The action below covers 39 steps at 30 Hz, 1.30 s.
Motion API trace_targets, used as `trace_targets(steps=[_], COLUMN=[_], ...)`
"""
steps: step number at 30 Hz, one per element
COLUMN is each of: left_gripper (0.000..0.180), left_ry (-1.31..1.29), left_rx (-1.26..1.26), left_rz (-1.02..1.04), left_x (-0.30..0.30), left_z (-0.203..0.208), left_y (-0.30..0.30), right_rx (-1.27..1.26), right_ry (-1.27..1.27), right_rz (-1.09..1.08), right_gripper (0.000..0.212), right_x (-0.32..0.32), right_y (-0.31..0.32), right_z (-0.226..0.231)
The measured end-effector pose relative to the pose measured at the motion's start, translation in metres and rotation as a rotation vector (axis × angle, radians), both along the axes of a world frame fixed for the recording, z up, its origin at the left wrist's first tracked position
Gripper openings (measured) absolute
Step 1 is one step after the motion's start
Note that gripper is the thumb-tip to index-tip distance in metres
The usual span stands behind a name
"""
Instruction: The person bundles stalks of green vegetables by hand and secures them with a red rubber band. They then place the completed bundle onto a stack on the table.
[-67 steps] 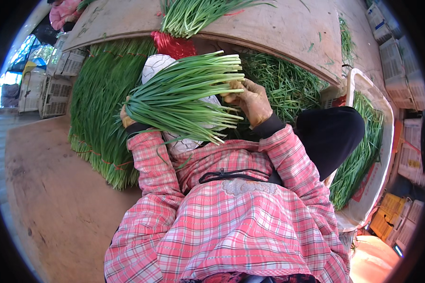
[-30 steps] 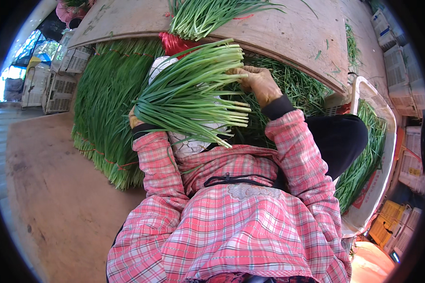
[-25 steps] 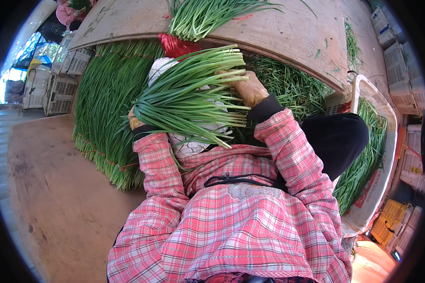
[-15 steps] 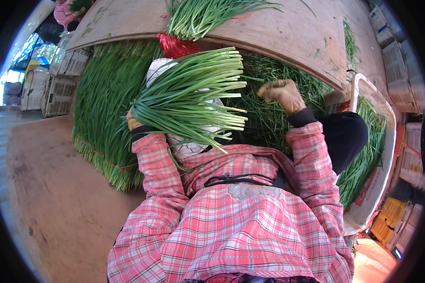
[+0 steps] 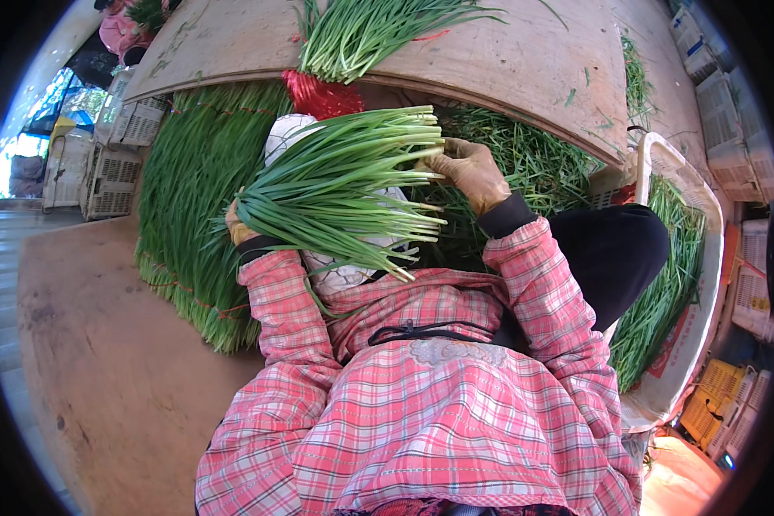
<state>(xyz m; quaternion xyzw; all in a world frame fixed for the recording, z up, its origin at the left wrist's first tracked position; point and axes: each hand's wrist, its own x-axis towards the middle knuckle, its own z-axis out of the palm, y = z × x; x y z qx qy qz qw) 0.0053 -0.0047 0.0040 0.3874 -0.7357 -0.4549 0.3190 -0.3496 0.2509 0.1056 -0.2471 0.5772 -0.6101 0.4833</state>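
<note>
A loose bunch of green chives (image 5: 344, 185) lies fanned across my lap, its pale cut ends pointing right. My left hand (image 5: 237, 225), in a tan glove, is closed around the leafy end; the leaves cover most of its fingers. At the pale ends, my right hand (image 5: 473, 175), also gloved, pinches at a stem or two with thumb and forefinger. Some stem tips stick out unevenly beside it.
Tied chive bundles (image 5: 206, 206) are stacked on a board to my left. A wooden tabletop (image 5: 507, 64) ahead bears another chive pile (image 5: 361, 39) beside red ties (image 5: 322, 95). Loose leaves (image 5: 533, 155) lie under it. At right stands a white basket (image 5: 712, 206) of greens. Crates (image 5: 112, 176) flank the space.
My right hand has moved left from beside the bunch to the pale stem ends and now pinches there. The left hand keeps its hold; the bunch has dipped slightly.
</note>
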Motion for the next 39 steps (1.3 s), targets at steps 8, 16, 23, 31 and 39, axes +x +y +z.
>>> trace_targets(steps=[8, 16, 23, 31, 39], left_gripper=[0.034, 0.03, 0.026, 0.022, 0.015], left_ry=[1.001, 0.954, 0.623, 0.346, 0.628], left_rx=[0.965, 0.821, 0.472, 0.138, 0.402], left_rz=[-0.016, 0.194, 0.313, 0.42, 0.468], left_x=[-0.024, -0.022, -0.037, -0.04, -0.05], left_z=[0.036, 0.029, 0.048, 0.047, 0.065], left_y=[0.026, 0.027, 0.038, 0.031, 0.046], right_rx=[-0.042, 0.004, -0.202, 0.157, -0.185], right_ry=[-0.358, 0.052, 0.296, 1.044, 1.448], right_rz=[-0.126, -0.002, -0.007, -0.121, -0.032], right_gripper=[0.028, 0.018, 0.047, 0.023, 0.071], right_x=[0.009, -0.048, -0.019, -0.016, 0.003], right_y=[-0.017, 0.041, 0.028, 0.013, 0.026], right_z=[-0.009, -0.003, 0.044, 0.006, 0.04])
